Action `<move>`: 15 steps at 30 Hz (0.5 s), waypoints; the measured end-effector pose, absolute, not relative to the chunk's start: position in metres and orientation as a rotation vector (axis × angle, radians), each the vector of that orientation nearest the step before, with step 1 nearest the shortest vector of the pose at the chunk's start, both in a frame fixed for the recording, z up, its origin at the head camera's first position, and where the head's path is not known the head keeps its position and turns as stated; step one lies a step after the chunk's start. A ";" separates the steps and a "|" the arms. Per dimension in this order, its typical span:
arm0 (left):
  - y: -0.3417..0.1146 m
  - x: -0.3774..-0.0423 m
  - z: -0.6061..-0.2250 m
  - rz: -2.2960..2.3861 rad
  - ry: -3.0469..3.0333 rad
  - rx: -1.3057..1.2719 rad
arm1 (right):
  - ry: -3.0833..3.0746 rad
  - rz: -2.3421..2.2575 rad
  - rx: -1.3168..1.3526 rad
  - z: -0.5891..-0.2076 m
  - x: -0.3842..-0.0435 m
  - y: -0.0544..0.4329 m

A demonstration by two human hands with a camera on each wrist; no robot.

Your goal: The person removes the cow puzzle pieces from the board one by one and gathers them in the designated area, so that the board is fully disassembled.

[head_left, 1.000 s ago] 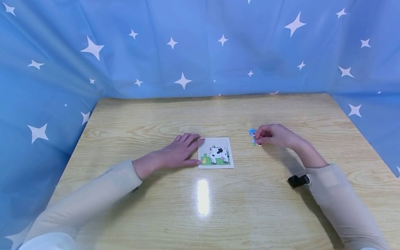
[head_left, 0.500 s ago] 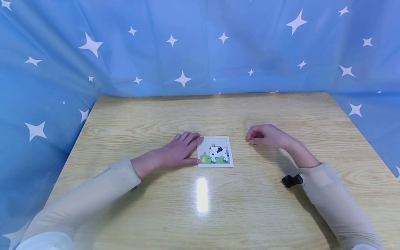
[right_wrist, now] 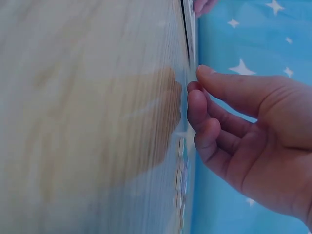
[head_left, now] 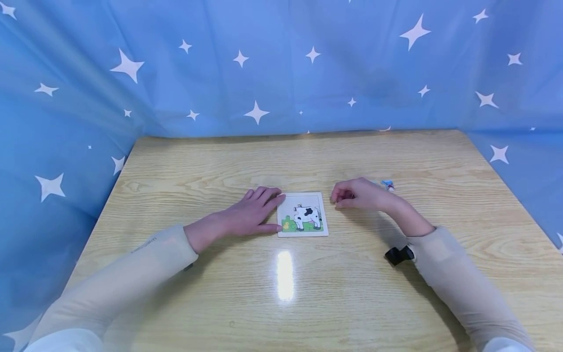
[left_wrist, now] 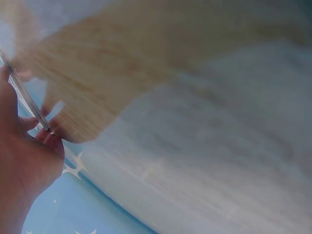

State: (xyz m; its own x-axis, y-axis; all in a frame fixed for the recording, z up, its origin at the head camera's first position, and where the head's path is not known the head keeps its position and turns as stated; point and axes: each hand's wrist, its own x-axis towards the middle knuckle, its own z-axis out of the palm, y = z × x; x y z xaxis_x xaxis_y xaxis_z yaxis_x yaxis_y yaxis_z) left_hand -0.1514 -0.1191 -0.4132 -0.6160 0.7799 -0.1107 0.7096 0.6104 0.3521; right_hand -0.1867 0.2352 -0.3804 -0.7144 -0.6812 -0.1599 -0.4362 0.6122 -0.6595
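Note:
A square puzzle board (head_left: 312,200) with a partly filled cow picture lies flat on the table. My left hand (head_left: 248,215) rests at its left side, fingers extended, with thumb and index fingertip on the frame's left edge. The left wrist view shows the board (left_wrist: 27,95) nearly edge-on beside that hand (left_wrist: 29,165). Just right of the board, my right hand (head_left: 358,194) is low over the table. Its thumb and bent fingers (right_wrist: 197,105) come close together in the right wrist view; I cannot tell whether a puzzle piece is between them.
Loose puzzle pieces (head_left: 388,185) lie behind the right hand, partly hidden by it; the right wrist view shows several pieces (right_wrist: 180,185) edge-on. The wooden table (head_left: 211,161) meets a blue star-patterned curtain (head_left: 281,73) at the back and sides.
My right hand has moved left from the loose pieces toward the board, uncovering pieces to its right. The left hand and the board stay in place.

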 end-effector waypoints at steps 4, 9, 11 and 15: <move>-0.119 -0.152 -0.414 0.405 2.581 1.224 | 2.430 -0.848 -0.925 -0.380 -0.186 0.229; -0.119 -0.152 -0.415 0.401 2.580 1.225 | 2.416 -0.836 -0.950 -0.380 -0.187 0.221; -0.119 -0.152 -0.415 0.398 2.582 1.225 | 2.415 -0.831 -0.945 -0.379 -0.188 0.218; -0.119 -0.152 -0.415 0.395 2.587 1.226 | 2.401 -0.840 -0.929 -0.378 -0.189 0.212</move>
